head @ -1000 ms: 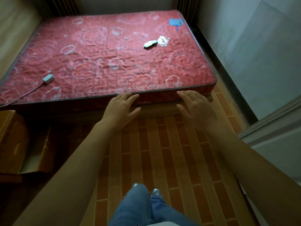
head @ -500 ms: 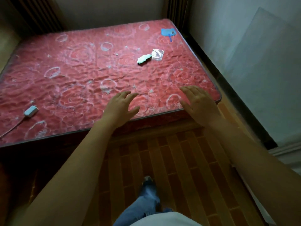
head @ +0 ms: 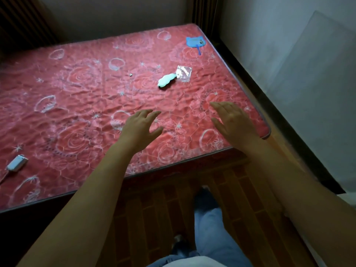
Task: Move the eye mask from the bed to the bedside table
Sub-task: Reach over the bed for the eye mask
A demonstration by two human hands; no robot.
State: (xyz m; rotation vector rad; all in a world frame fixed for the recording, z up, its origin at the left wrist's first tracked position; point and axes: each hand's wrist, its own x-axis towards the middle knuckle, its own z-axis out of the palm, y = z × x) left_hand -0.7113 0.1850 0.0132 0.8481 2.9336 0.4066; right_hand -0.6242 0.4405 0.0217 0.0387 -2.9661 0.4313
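A pale green eye mask (head: 166, 80) lies on the red quilted bed (head: 77, 105), toward its far right part, touching a clear plastic wrapper (head: 184, 73). My left hand (head: 140, 128) hovers over the near part of the mattress with fingers spread and nothing in it. My right hand (head: 232, 120) hovers near the bed's right corner, also open and empty. Both hands are well short of the mask. The bedside table is out of view.
A blue cat-shaped hand fan (head: 196, 43) lies at the bed's far right corner. A white charger with a cable (head: 16, 163) rests at the left. A wall runs along the right, with a dark gap beside the bed. Brick-patterned floor (head: 154, 209) lies under my legs.
I have stepped closer to the bed. Both hands moved forward from the foot edge to above the mattress, and the bedside table at the left dropped out of view.
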